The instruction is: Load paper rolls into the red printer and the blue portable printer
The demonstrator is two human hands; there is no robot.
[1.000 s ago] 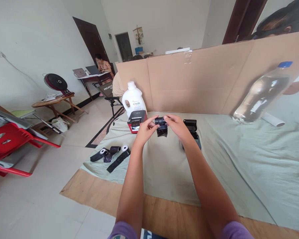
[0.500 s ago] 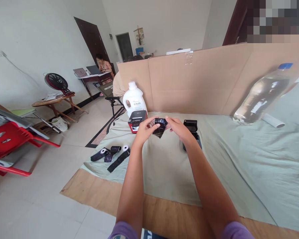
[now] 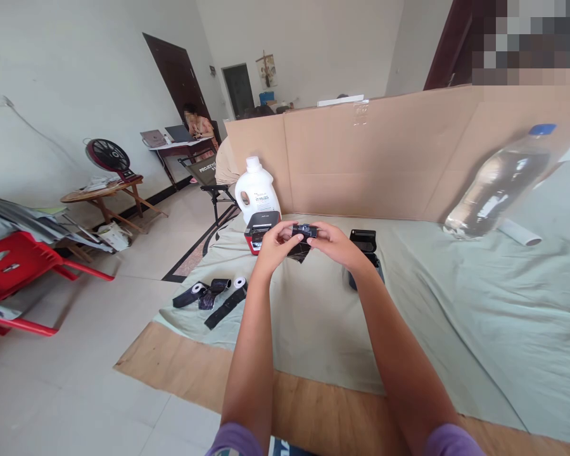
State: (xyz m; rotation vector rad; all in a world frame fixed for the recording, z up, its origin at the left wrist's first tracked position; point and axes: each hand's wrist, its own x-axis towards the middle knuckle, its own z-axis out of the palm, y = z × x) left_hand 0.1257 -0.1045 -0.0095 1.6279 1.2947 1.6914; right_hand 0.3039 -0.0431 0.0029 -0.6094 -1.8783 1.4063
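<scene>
Above the cloth, both hands hold a shiny black roll (image 3: pixel 304 231) between them, and a loose black strip from it hangs below. My left hand (image 3: pixel 281 242) grips its left end, thumb on the front. At the other end, my right hand (image 3: pixel 332 243) is closed on the roll with its thumb pressed near the middle. Just left of my left hand stands a red and black box-shaped device (image 3: pixel 261 229), partly covered by that hand. Beyond my right wrist sits a black device (image 3: pixel 365 253) with its lid raised, its lower part partly hidden by my arm.
Several black rolls with unwound strips (image 3: pixel 213 294) lie at the left on the pale green cloth (image 3: pixel 323 329). A white jug (image 3: pixel 257 190) stands behind the red device. A cardboard panel (image 3: pixel 361 158) closes the back, and a large clear bottle (image 3: pixel 501 183) leans at right.
My right hand has shifted left and closed further round the roll, its thumb now on the front. The hanging strip has moved slightly left. Things on the cloth have stayed put.
</scene>
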